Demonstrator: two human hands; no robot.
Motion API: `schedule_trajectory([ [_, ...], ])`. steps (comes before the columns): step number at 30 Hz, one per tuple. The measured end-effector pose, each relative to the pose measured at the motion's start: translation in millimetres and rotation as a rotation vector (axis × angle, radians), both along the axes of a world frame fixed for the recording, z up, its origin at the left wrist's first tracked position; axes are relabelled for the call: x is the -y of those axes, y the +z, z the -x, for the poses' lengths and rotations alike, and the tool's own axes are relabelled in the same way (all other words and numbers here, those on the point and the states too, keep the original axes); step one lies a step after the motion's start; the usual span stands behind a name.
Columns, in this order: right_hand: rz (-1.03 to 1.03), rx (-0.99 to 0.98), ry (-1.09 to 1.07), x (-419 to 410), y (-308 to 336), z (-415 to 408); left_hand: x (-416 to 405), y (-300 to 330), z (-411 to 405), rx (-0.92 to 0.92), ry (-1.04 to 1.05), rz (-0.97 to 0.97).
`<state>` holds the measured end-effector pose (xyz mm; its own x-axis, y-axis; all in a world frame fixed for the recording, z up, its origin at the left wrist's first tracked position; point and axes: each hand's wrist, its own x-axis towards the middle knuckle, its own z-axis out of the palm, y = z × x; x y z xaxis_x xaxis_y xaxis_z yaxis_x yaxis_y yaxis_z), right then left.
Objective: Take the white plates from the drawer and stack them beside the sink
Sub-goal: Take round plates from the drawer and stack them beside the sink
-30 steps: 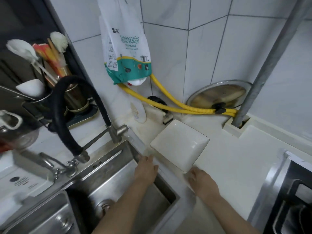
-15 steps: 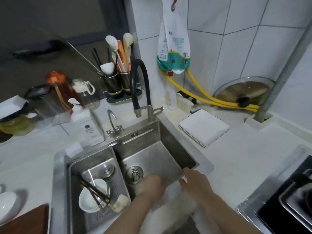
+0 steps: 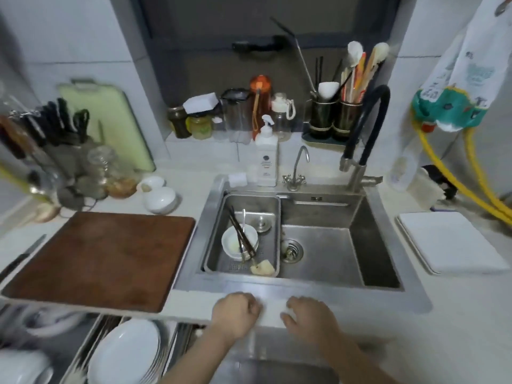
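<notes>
A white square plate (image 3: 450, 241) lies flat on the counter right of the steel sink (image 3: 313, 242). Below the counter at the lower left the drawer (image 3: 83, 353) stands open, with several round white plates (image 3: 126, 353) upright in its rack. My left hand (image 3: 235, 314) is over the counter's front edge in front of the sink, fingers loosely curled, holding nothing. My right hand (image 3: 307, 317) is beside it to the right, fingers relaxed, also holding nothing. The image is blurred around both hands.
A brown cutting board (image 3: 102, 259) covers the counter left of the sink. A bowl with chopsticks (image 3: 239, 241) sits in the sink's left basin. Soap bottle (image 3: 266, 156), black faucet (image 3: 365, 134), utensil holders (image 3: 335, 117), jars and a knife block (image 3: 52, 134) line the back.
The view has swung left, bringing the cutting board and open drawer into sight. Both hands have come back from the square plate to the counter's front edge.
</notes>
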<state>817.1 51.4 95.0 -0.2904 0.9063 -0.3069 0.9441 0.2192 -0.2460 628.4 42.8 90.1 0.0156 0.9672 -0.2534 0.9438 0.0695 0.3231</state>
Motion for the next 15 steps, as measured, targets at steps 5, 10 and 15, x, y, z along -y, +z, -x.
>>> schedule_trajectory([
  [5, 0.02, -0.126, 0.169, 23.1, -2.2, 49.0, 66.0, -11.9, 41.7, 0.055, 0.219, 0.05],
  [10, 0.058, -0.188, 0.329, 51.6, -5.0, 118.3, 124.2, -13.4, 92.8, 0.004, 0.415, 0.087],
  [15, 0.227, -0.277, 0.356, 79.0, -9.0, 182.6, 159.9, -15.0, 155.5, 0.021, 0.595, 0.072],
])
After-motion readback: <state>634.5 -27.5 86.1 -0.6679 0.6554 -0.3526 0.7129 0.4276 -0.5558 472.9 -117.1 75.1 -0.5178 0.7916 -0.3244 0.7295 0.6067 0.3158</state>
